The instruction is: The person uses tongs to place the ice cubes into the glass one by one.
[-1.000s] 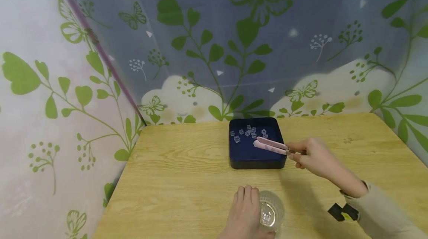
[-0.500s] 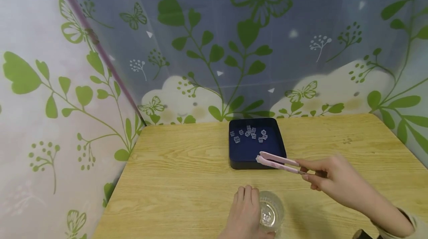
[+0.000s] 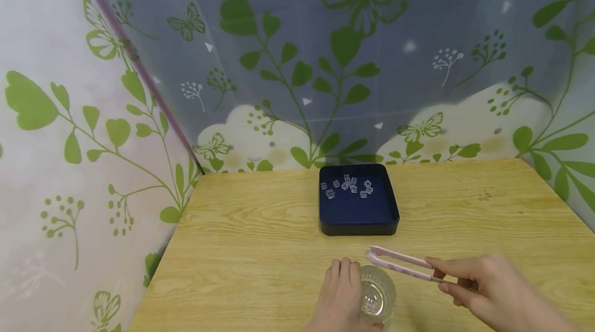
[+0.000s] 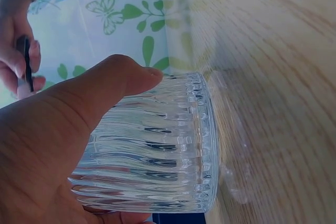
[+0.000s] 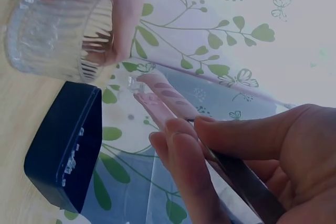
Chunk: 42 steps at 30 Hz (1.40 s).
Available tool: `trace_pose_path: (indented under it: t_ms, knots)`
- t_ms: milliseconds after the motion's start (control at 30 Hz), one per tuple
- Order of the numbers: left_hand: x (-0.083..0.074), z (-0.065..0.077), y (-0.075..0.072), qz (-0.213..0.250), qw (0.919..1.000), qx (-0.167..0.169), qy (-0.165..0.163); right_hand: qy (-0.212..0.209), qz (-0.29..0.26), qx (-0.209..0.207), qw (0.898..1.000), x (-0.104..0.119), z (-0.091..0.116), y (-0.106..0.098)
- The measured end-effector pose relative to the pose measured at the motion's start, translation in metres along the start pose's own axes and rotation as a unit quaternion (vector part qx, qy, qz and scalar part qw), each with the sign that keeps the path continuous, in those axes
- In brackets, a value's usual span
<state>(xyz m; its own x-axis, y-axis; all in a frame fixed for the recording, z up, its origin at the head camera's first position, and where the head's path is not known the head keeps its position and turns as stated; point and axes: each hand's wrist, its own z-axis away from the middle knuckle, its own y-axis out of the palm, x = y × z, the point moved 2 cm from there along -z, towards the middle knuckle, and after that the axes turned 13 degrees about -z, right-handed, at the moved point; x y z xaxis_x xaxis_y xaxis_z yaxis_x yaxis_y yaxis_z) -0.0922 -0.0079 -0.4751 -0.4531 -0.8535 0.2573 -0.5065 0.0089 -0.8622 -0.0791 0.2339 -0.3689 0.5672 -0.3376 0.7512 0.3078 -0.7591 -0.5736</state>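
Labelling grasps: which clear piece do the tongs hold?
The clear piece at the tips of the pink tongs, outside the tray; the loose pieces lie inside it, clear of the tongs.

You have two hands (image 3: 341,293), one glass (image 4: 157,145), one tray (image 3: 359,229), one table (image 3: 241,249), one pair of tongs (image 3: 402,269), and at least ten clear pieces (image 3: 330,194)

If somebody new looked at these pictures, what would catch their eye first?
Probably the wall behind the table, covered in big green leaves and butterflies. Next, perhaps, the dark blue tray at the table's far edge, with clear pieces in it. Nearer, the right hand holds pink tongs beside the ribbed glass that the left hand grips.
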Motion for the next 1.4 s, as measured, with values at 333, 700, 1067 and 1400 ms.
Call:
trace_pose_path:
  t_ms: [333,700,1067,1400]
  knots:
    - [0.001,0.0,-0.001,0.011,0.9999,0.007,0.004,0.02,-0.025,0.052,0.998,-0.004,0.014,0.007]
    - [0.0,-0.001,-0.001,0.01,0.9999,0.011,0.005,0.054,-0.016,0.06,0.997,-0.009,0.018,0.009]
    - [0.0,-0.001,-0.001,0.019,0.9998,0.003,0.005,0.081,-0.026,0.066,0.994,-0.011,0.016,0.01]
    - [0.0,0.0,-0.001,0.006,1.0,0.001,0.001,0.119,-0.047,0.055,0.99,-0.008,0.009,0.011]
